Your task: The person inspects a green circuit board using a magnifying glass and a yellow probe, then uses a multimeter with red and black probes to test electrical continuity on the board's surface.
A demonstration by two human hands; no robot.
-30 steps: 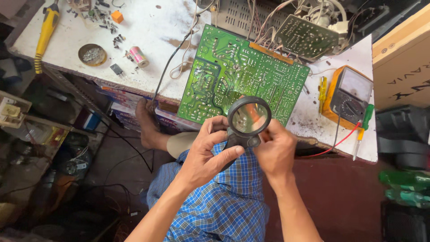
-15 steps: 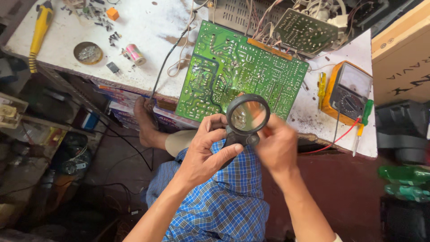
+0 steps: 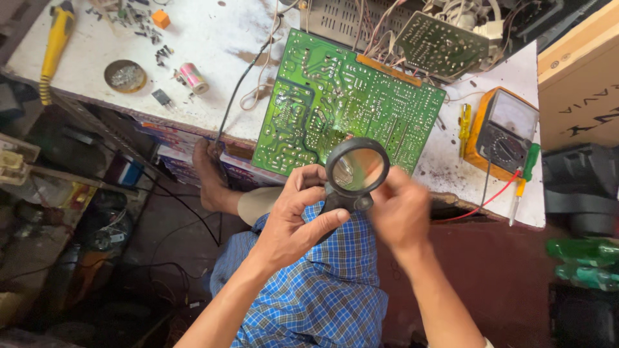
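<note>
**Both hands on a magnifier over a green circuit board**

Left hand [image 3: 293, 222] grips the round black-framed magnifying glass [image 3: 356, 169] low on its dark handle: thumb laid across the stem, fingers curled around it, pinching it firm. Right hand [image 3: 398, 211] is motion-blurred; its fingers sit against the handle and lower rim from the other side, but I cannot tell if they clamp or only touch. The lens is held over the near edge of the large green printed circuit board [image 3: 335, 106], solder side up, which juts off the front edge of the stained white workbench [image 3: 213, 71].

Beyond the grip, behind the board: a smaller dark green circuit board [image 3: 440, 45] with bundled wires. Right of the grip: orange-cased analogue multimeter [image 3: 501, 132] lying flat, a yellow-handled tester screwdriver [image 3: 464, 122] just beside its left side, a green-handled screwdriver [image 3: 525, 173] on its right, red lead trailing off the bench edge. Far right: tan cardboard box [image 3: 577, 77] with dark printed lettering on its side; below it, green translucent tool handles [image 3: 583, 261].

Left of the grip, well apart: pink-labelled small spool [image 3: 192, 77], round metal tin of small parts [image 3: 124, 75], small orange cube [image 3: 160, 19], yellow-handled tool [image 3: 55, 45] at the far left corner. Under the bench edge, a flat package with red and blue print [image 3: 184, 151].

Below the grip: blue checked shirt [image 3: 322, 290].
</note>
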